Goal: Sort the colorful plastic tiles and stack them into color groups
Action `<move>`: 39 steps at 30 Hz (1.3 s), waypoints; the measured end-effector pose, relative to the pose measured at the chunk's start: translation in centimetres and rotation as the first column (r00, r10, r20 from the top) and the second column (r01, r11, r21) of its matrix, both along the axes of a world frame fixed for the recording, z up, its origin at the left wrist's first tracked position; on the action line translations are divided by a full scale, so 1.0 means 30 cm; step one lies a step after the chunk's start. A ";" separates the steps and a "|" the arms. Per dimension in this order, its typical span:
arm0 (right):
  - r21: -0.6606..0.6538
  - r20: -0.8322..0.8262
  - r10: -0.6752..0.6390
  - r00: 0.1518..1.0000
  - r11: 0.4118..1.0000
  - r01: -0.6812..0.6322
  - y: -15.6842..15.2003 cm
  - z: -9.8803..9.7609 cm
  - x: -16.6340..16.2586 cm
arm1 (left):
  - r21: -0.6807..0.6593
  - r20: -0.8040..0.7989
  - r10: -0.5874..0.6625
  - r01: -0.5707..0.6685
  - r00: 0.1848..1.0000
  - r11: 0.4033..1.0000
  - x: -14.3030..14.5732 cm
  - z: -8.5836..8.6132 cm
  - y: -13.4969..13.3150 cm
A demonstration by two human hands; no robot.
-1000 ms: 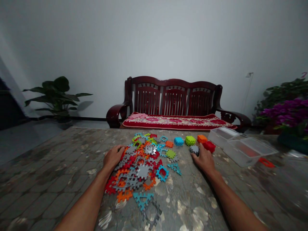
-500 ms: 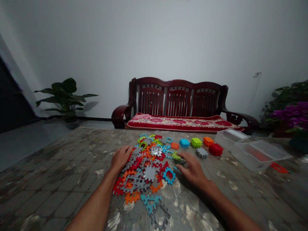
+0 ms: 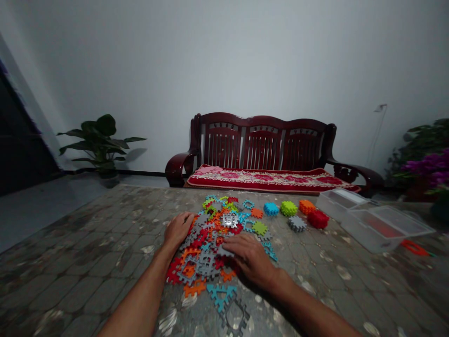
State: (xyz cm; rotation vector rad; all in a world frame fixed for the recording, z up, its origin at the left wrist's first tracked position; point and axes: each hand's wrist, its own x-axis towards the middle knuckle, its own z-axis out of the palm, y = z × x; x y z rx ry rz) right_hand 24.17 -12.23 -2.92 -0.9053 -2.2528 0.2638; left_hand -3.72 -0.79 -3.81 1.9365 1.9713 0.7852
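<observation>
My right hand is over the lower right of a mixed heap of toothed plastic building tiles. Its fingers are closed on a solid grey square tile, partly hidden beneath them. My left hand lies against the heap's left edge, fingers loosely extended and apparently holding nothing. Just beyond my right hand, a green tile rests on a dark grey one. Near the heap's front lie a teal triangular frame and a dark grey frame.
Sorted piles stand to the right: blue, green, orange, red and grey. Farther right is a clear plastic box with an orange-red item beside it. A wooden bench stands behind the table.
My right hand has moved left from the green tile to the grey square tile, which has shifted slightly. The green tile stays behind on the table. My left hand stays at the heap's edge.
</observation>
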 end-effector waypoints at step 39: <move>-0.064 0.250 -0.761 0.599 0.604 0.795 0.132 -0.077 0.377 | 0.013 0.064 -0.008 0.008 0.998 1.000 -0.032 -0.032 0.039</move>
